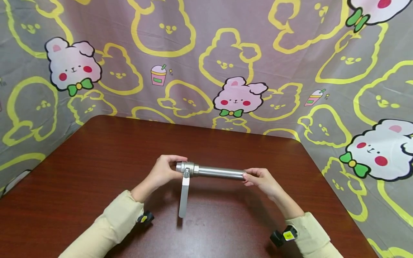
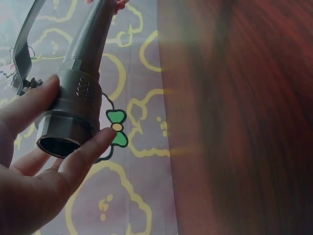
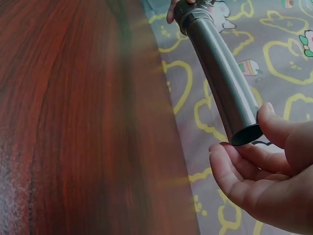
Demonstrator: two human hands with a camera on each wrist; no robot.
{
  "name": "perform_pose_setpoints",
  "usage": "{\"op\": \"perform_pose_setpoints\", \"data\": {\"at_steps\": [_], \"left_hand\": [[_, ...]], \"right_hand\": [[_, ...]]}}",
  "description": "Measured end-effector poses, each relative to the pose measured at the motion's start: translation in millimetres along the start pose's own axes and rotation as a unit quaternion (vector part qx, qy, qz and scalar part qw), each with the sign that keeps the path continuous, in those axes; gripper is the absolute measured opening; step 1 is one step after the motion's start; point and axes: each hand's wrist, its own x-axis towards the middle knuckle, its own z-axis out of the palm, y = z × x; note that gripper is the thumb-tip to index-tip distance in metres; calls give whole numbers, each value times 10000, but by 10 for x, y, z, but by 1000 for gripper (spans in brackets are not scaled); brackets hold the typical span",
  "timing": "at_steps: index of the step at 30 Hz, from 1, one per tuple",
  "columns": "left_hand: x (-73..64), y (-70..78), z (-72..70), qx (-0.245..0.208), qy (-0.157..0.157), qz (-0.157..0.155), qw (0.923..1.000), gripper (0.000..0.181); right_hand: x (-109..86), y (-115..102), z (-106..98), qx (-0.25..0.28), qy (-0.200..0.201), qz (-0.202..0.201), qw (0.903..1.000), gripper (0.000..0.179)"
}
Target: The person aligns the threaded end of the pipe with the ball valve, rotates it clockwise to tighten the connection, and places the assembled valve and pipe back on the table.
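Observation:
A steel ball valve (image 1: pixel 188 168) joined to a straight metal pipe (image 1: pixel 221 173) is held level above the table between both hands. My left hand (image 1: pixel 164 168) grips the valve's hexagonal end, thumb on one side and fingers on the other; in the left wrist view the open bore of the valve (image 2: pixel 73 112) faces the palm. The flat lever handle (image 1: pixel 184 199) points toward me. With thumb and fingers, my right hand (image 1: pixel 261 181) pinches the pipe's far right end. In the right wrist view the hollow mouth of the pipe (image 3: pixel 247 134) shows between them.
Under the hands lies a dark red-brown wooden table (image 1: pixel 129 143). A cloth printed with cartoon rabbits (image 1: pixel 193 79) hangs behind the table and along its sides. Black wrist cameras sit at the left cuff (image 1: pixel 146 218) and the right cuff (image 1: pixel 284 236).

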Motion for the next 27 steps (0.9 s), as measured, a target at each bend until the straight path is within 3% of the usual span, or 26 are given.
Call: {"op": "perform_pose_setpoints", "data": {"at_steps": [9,20,27], "left_hand": [[13,-89,0,230,-76,-1,9997,47],[8,-217,46,569,-322,-181,9977,51],[14,-253,55,1030,-388,-121,9938,51]], "right_hand": [[45,83,36,-259,98,148,9995,37],[77,230,77,-62,-46,161,9998,36],[110,308,98,-10,-160,147,9998,34]]}}
